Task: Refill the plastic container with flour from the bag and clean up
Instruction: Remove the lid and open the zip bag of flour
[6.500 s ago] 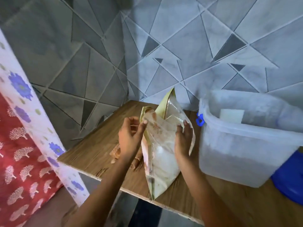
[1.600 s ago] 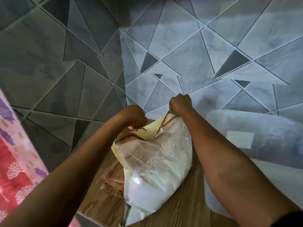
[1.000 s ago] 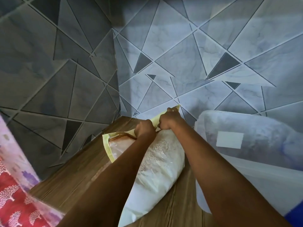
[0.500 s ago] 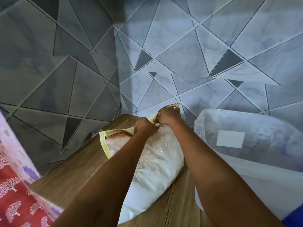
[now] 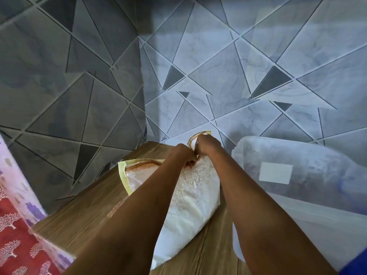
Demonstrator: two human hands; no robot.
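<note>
View: head camera, looking down along both forearms.
Bag: the flour bag [image 5: 190, 197] is lying slanted on the wooden surface [image 5: 89, 207], with its mouth pointing far and its bottom end pointing near. White flour is showing through its clear front. A yellow-green border and a brown zip [image 5: 143, 164] are running along the left part of the mouth.
Left grip: the left grip [image 5: 186, 155] is curling onto the bag's mouth edge, its fingertips pinching the edge just near of the other hand.
Right grip: the right grip [image 5: 207, 144] is closing as a fist round the bag's far top corner. A bit of border is sticking out beyond the knuckles.
Container: the translucent plastic container [image 5: 309, 217] is sitting just beside the bag on the right, with a white label [image 5: 275, 173] showing on its wall.
Surroundings: a grey triangle-patterned tiled wall [image 5: 218, 76] is rising on the far and left sides. A red and lilac patterned cloth [image 5: 15, 235] is hanging at near left. A blue thing [image 5: 355, 264] is peeking in at the near right corner, too cropped to identify.
</note>
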